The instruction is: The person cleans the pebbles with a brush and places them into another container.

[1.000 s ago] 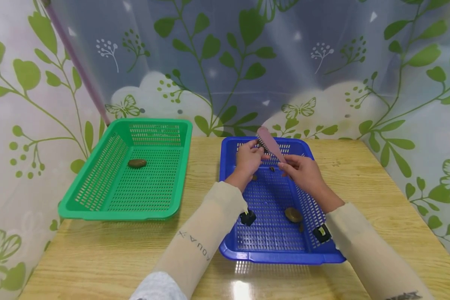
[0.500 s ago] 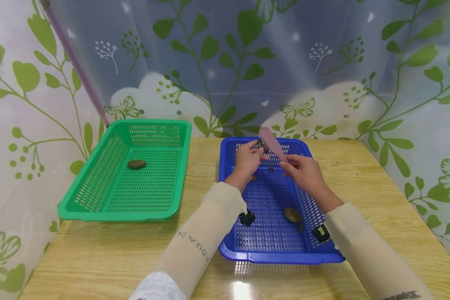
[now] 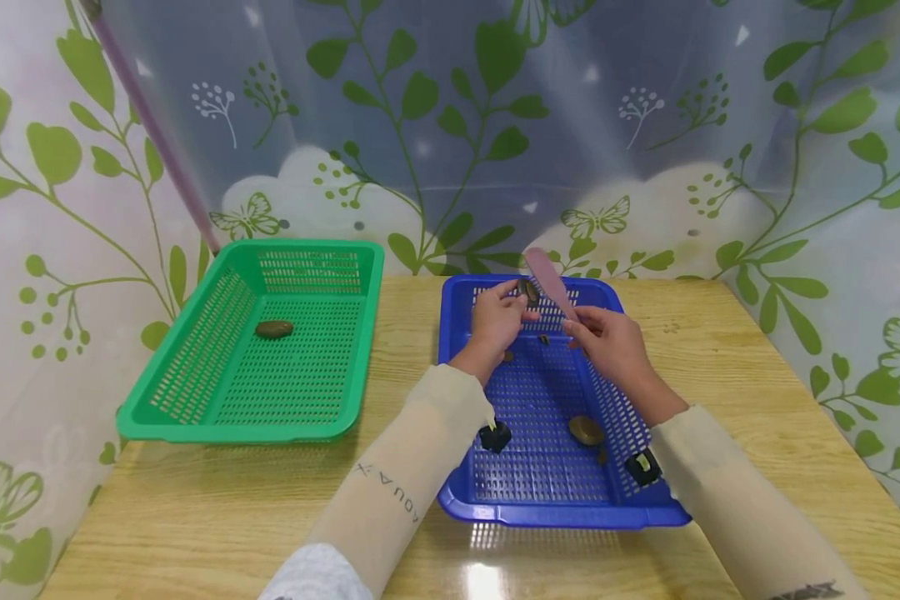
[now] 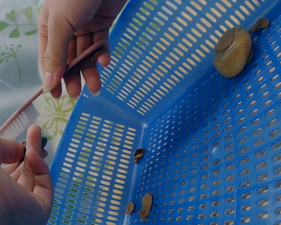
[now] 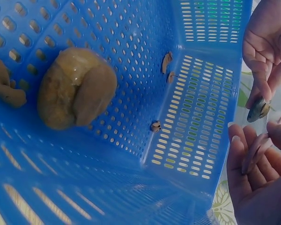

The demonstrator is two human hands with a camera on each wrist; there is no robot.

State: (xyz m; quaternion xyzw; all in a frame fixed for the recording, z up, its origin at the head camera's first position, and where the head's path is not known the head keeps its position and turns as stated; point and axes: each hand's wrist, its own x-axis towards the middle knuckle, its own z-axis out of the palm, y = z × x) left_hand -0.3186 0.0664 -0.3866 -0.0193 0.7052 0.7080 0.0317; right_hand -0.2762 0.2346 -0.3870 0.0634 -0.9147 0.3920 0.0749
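As the left hand (image 3: 497, 321) is pinching a small dark stone (image 3: 530, 292) over the far end of the blue basket (image 3: 570, 515), the right hand (image 3: 609, 340) is gripping a pink brush (image 3: 550, 280), which is now covering less of the stone than a second ago.

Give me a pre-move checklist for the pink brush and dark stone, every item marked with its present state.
1. Dark stone secured: ok, the left hand pinches it.
2. Pink brush held by its handle: ok, in the right hand.
3. Bristles aimed usefully: ok, they face the left hand.
4. Dark stone clean: cannot tell, small and partly covered.
5. Blue basket free of loose bits: not ok, brown fragments lie in it.
6. Green basket has room: ok, just one brown stone inside.
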